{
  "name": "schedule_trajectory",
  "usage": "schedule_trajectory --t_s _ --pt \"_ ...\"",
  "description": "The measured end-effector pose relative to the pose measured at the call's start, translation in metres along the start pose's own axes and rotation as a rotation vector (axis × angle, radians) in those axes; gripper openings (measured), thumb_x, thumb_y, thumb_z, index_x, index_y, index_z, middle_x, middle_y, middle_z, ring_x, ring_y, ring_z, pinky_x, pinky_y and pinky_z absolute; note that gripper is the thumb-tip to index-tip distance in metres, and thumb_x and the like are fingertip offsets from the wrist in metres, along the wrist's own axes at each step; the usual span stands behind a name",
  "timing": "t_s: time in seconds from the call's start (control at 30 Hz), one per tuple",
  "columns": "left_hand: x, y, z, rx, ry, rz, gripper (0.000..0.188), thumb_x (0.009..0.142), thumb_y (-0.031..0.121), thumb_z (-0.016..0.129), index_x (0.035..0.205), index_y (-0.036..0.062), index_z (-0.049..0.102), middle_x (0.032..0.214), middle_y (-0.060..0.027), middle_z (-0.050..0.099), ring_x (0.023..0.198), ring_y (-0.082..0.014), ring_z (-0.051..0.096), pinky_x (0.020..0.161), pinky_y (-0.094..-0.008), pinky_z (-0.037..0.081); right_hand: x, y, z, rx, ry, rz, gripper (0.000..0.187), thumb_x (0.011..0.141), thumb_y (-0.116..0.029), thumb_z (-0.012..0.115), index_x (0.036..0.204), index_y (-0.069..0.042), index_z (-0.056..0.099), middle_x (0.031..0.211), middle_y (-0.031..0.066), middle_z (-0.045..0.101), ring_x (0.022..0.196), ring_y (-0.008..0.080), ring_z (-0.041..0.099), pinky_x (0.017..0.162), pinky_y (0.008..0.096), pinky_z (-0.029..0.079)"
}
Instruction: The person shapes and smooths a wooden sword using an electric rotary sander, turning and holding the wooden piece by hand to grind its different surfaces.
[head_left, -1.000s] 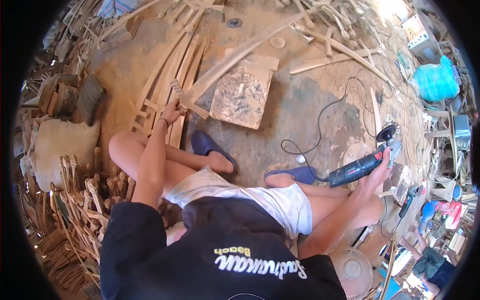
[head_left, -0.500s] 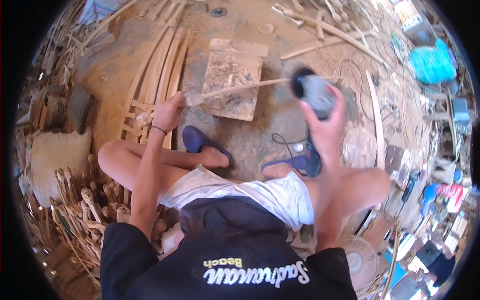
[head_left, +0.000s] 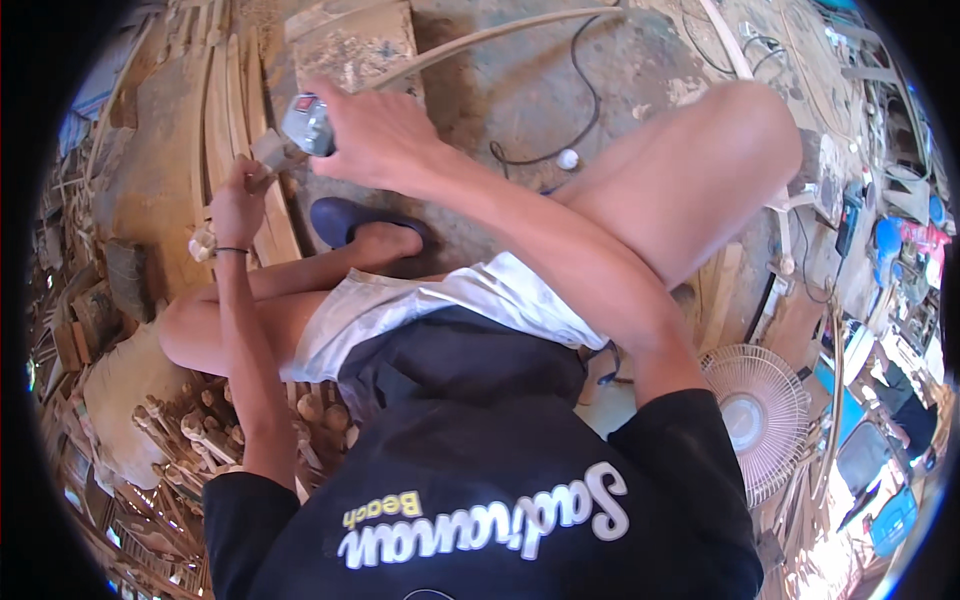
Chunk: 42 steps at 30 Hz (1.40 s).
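My left hand point(head_left: 240, 205) is closed around the carved end of a long, thin, curved wooden stick point(head_left: 500, 35). A pale knob point(head_left: 202, 243) shows beside my wrist, and the stick runs off to the far right over a worn wooden block point(head_left: 345, 45). My right hand point(head_left: 375, 135) grips a power tool that looks like an angle grinder point(head_left: 308, 125). Its grey head is close to the stick's thicker part point(head_left: 272, 150), just beyond my left fingers. The grinder's disc is hidden, so I cannot tell whether it touches the wood.
Long wooden strips point(head_left: 235, 110) lie to the left of the block. A dark cable point(head_left: 590, 95) curls over the floor on the right. Carved sticks point(head_left: 200, 430) are bundled at my lower left, and a fan point(head_left: 745, 420) stands at my lower right. Blue clogs point(head_left: 340, 215) are on my feet.
My right hand has carried the grinder left, from over the stick's far part to beside my left hand. My right knee has risen outward, and the whole view has shifted.
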<state>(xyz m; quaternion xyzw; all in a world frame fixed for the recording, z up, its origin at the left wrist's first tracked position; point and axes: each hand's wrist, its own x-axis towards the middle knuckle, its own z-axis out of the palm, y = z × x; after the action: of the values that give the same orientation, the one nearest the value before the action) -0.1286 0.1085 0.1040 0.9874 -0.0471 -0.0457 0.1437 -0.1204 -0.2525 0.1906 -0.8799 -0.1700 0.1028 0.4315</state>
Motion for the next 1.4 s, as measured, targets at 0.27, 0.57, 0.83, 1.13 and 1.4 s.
schedule_trajectory --t_s 0.27,0.57,0.83,1.13,1.4 --pt "0.007 -0.002 -0.005 -0.078 -0.04 0.019 0.032 0.095 0.017 0.09 0.112 0.009 0.064 0.097 -0.0147 0.081 0.092 -0.0337 0.082 0.076 -0.0437 0.061 0.009 0.0 0.01 0.005 0.002 -0.015 0.079 0.084 -0.04 0.087 0.148 -0.005 0.055 0.095 0.0243 0.081 0.092 0.0474 0.08 0.085 0.0581 0.063" --pt "0.009 0.013 -0.011 -0.241 -0.015 0.023 0.03 0.094 0.01 0.09 0.106 0.0014 0.064 0.095 -0.0146 0.08 0.088 -0.0233 0.081 0.078 -0.0362 0.059 0.013 0.005 0.015 0.061 -0.012 0.021 0.083 0.083 -0.045 0.086 0.151 -0.007 0.055 0.103 0.0262 0.082 0.1 0.0459 0.08 0.094 0.0551 0.063" --pt "0.015 0.004 -0.016 -0.209 -0.037 0.025 0.032 0.093 0.012 0.092 0.105 0.0011 0.065 0.095 -0.0147 0.082 0.09 -0.0223 0.081 0.078 -0.0357 0.059 0.018 0.003 0.02 0.093 0.002 0.044 0.084 0.083 -0.047 0.086 0.151 -0.009 0.055 0.103 0.0256 0.082 0.1 0.0476 0.08 0.093 0.057 0.062" --pt "0.009 0.025 -0.046 0.102 0.013 0.0 0.032 0.101 0.028 0.085 0.123 0.0074 0.073 0.099 -0.0116 0.083 0.091 -0.0215 0.082 0.082 -0.0361 0.061 0.008 0.015 -0.028 -0.033 0.018 0.264 0.077 0.086 -0.047 0.085 0.153 -0.021 0.055 0.103 0.0202 0.081 0.097 0.0413 0.081 0.086 0.0546 0.063" --pt "0.027 0.021 -0.066 -0.352 -0.659 -0.265 0.079 0.108 0.082 0.048 0.094 0.0074 0.07 0.066 0.0012 0.055 0.058 -0.0147 0.054 0.056 -0.0348 0.042 -0.028 0.018 -0.084 0.055 0.35 0.267 0.081 0.088 -0.041 0.092 0.155 -0.024 0.05 0.123 0.0221 0.081 0.11 0.043 0.081 0.088 0.0498 0.063"
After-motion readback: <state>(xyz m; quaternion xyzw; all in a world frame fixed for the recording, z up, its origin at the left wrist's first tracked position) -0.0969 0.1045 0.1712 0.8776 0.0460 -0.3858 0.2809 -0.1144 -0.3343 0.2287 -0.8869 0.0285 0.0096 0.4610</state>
